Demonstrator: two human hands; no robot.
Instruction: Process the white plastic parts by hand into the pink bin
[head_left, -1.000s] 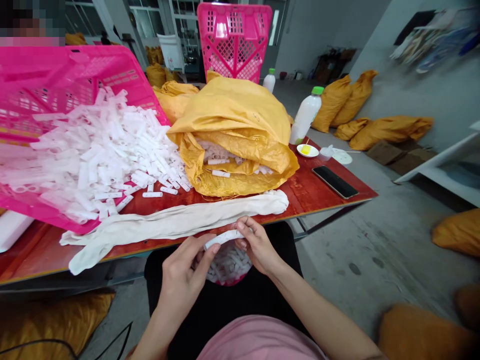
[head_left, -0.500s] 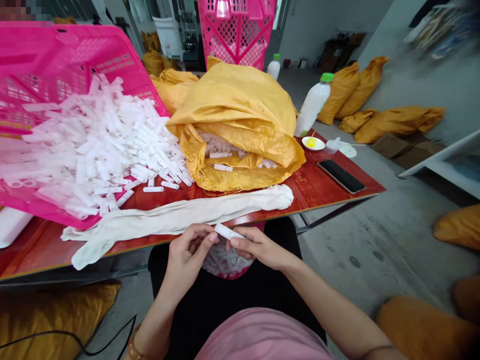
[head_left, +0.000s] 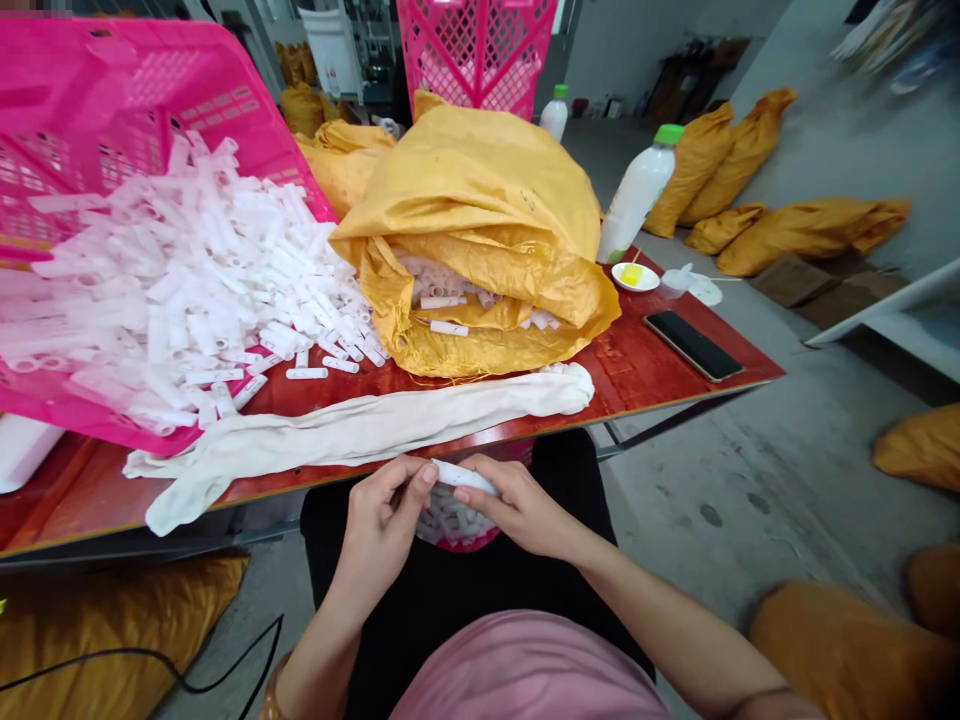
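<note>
Both my left hand [head_left: 379, 525] and my right hand [head_left: 517, 508] grip a short white plastic tube [head_left: 465, 477] above my lap, one at each end. Under them, a pink basket [head_left: 480, 541] on my lap holds several similar white tubes [head_left: 450, 520]. A long off-white cloth stocking [head_left: 352, 430] lies along the table edge just beyond my hands. Farther left, a large heap of white tubes [head_left: 187, 280] spills from a tipped pink plastic crate [head_left: 127, 90]. More tubes show inside a yellow woven sack [head_left: 472, 220].
The red-brown wooden table [head_left: 645, 385] holds a black phone [head_left: 694, 345], a white bottle [head_left: 637, 195] and a small dish [head_left: 635, 277] with yellow contents. An upright pink crate [head_left: 476, 50] stands behind it. Yellow sacks [head_left: 810, 235] lie on the concrete floor at right.
The tube has turned from slanting upward to nearly level, and my hands have drawn closer around it. The whole scene has shifted slightly in view as my head moved.
</note>
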